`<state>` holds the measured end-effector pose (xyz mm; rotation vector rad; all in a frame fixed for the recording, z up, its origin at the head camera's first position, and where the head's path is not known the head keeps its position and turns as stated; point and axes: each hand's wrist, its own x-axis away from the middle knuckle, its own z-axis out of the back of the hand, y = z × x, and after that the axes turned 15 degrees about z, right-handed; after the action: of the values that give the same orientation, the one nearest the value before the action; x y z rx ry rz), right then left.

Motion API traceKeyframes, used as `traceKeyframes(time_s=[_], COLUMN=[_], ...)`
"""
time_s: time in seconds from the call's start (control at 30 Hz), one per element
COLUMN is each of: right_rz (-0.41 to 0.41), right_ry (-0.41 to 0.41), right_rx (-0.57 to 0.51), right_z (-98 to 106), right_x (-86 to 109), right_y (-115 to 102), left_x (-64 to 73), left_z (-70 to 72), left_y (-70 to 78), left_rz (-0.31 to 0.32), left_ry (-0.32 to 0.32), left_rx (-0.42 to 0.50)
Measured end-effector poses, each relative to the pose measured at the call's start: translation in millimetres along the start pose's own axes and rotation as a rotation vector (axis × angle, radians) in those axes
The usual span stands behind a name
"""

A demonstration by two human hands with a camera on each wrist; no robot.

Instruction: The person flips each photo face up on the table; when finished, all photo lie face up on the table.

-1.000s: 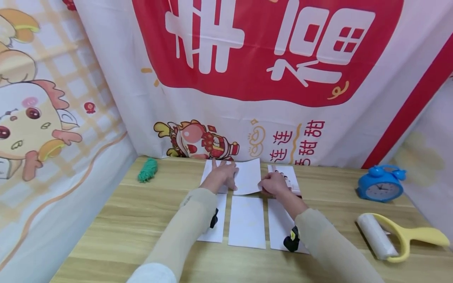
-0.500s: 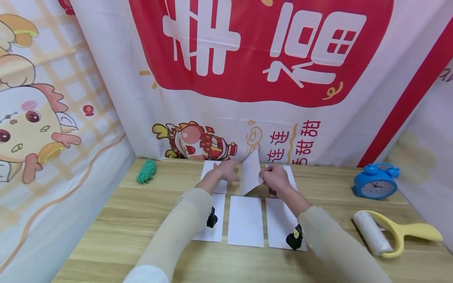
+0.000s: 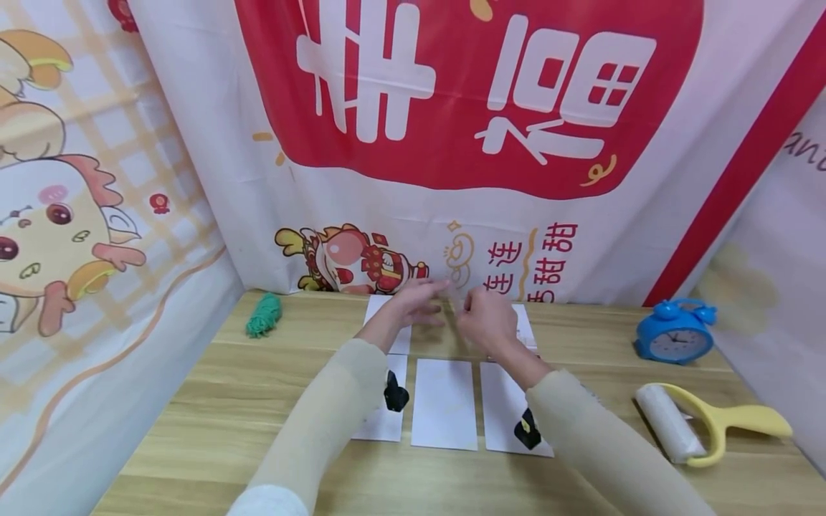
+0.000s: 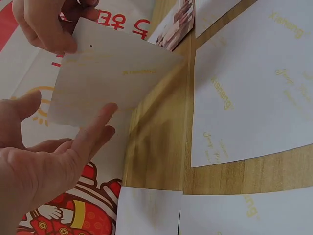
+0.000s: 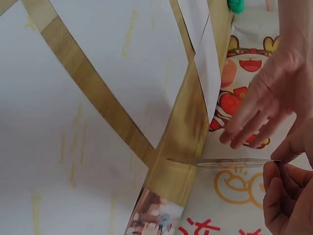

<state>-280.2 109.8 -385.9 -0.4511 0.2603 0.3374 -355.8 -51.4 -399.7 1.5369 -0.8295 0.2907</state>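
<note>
My right hand (image 3: 488, 320) pinches a photo print (image 4: 107, 73) by one edge and holds it up off the table. Its white back, with faint yellow lettering, faces the left wrist camera; in the right wrist view it appears nearly edge-on. My left hand (image 3: 419, 301) is spread beside the print, and its fingertips overlap the print's back in the left wrist view. Below lie white sheets with the same yellow lettering, including a middle front one (image 3: 445, 405) and a right front one (image 3: 510, 408). Partly behind my right hand lies a picture-side-up photo (image 5: 155, 218).
A green yarn bundle (image 3: 264, 315) lies at the back left of the wooden table (image 3: 258, 408). To the right are a blue alarm clock (image 3: 675, 333) and a yellow-handled lint roller (image 3: 710, 423). A printed cloth (image 3: 348, 193) hangs along the back edge.
The print rose from the back middle spot on the table and turned edge-on to the head view in my right hand. My left hand came off it and opened out.
</note>
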Motion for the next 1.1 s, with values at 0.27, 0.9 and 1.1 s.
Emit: traceKeyframes(time_s=[0.27,0.9,1.1], right_rz=[0.023,0.151,0.277], right_ry=[-0.005,-0.001,-0.119], right_rx=[0.011,-0.083,-0.071], right_z=[-17,-29,-33], right_x=[-0.7,-1.5,-2.5], right_y=[-11,-12,19], left_x=[0.5,0.6,-11.0], left_z=[-5.3,-9.9,-2.1], left_y=[3.1,6.5,0.4], left_rz=[-0.064,-0.114,-0.097], left_ry=[0.178,0.65,0.715], left_rx=[-0.02,-0.349,-0.461])
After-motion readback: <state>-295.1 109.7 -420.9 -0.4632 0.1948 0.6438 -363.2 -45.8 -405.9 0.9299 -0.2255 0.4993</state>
